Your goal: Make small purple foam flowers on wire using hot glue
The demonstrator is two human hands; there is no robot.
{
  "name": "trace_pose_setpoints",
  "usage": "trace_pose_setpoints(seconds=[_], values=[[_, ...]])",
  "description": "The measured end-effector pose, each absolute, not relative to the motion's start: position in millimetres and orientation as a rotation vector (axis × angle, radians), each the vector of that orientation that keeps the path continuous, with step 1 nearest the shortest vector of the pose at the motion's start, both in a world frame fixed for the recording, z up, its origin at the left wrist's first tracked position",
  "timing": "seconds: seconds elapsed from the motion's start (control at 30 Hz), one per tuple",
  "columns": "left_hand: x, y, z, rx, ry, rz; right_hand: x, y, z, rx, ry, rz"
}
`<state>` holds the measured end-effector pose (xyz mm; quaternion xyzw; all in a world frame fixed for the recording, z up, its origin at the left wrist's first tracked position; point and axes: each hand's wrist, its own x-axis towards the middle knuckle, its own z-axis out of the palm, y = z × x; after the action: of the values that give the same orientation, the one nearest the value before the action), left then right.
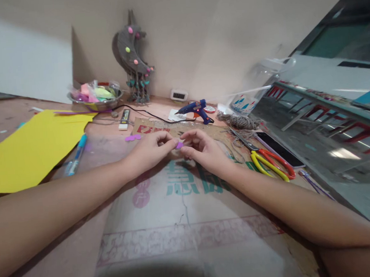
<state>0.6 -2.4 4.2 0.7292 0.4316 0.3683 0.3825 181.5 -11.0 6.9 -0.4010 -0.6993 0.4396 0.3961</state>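
Observation:
Over the cardboard, my left hand is closed, its thumb and forefinger pinching a small purple paper piece. My right hand meets it from the other side, fingers curled and thumb tip at the piece's right edge; part of its grip is hidden. A purple scalloped cutout lies just beyond my left wrist. Right of my right hand are scissors with one red and one yellow handle, blades partly over grey yarn.
A blue glue gun stands behind my hands, its black cord running left. Yellow paper, a blue marker and a metal bowl are left. A phone, yarn and plastic tub sit right. A moon decoration leans behind.

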Motion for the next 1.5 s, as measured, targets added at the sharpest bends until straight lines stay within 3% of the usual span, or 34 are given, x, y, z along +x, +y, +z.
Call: trace_pose_setpoints(seconds=[0.63,0.83,1.1,1.5], values=[[0.9,-4.6,3.0,1.890,1.098,0.931,180.4,-14.1,10.2,-1.060,-1.764,1.112],[0.3,-3.5,3.4,1.916,1.109,0.913,182.6,-13.9,14.2,-1.236,-1.877,0.964],[1.6,-0.8,-0.5,1.865,1.027,0.980,185.0,-10.2,13.4,-1.218,-1.643,1.117],[1.1,-5.4,3.7,1.946,1.050,0.893,185.7,-8.5,11.3,-1.231,-1.673,1.075]])
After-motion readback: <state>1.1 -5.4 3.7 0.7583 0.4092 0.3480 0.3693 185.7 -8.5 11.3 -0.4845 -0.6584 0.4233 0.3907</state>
